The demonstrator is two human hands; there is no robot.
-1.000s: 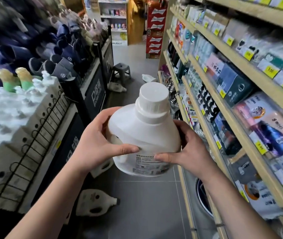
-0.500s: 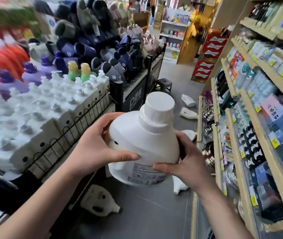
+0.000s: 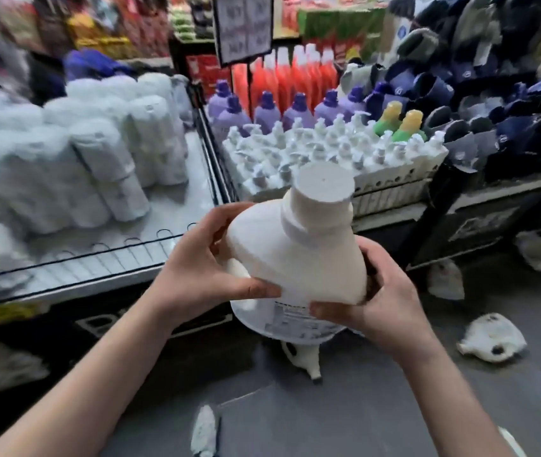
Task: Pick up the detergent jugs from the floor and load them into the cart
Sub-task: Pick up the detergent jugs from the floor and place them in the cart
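A white detergent jug [image 3: 299, 255] with a wide white cap is held upright at chest height over the grey floor. My left hand [image 3: 203, 268] grips its left side, thumb across the front. My right hand [image 3: 371, 298] grips its right side and lower front, just above the printed label. More white jugs lie on the floor: one [image 3: 303, 359] directly below the held jug, one [image 3: 491, 336] to the right, another [image 3: 445, 280] near the display base. No cart can be told apart from the store fixtures.
A wire-fronted bin [image 3: 104, 258] of white wrapped rolls stands to the left. Behind the jug is a display of white pump bottles [image 3: 328, 150], purple and red bottles, and dark slippers [image 3: 493, 94] at right. A dark display base [image 3: 480, 222] borders the floor.
The view has swung left from the shelf aisle to the bottle and roll displays. The jug stays gripped in both hands, now seen more from above.
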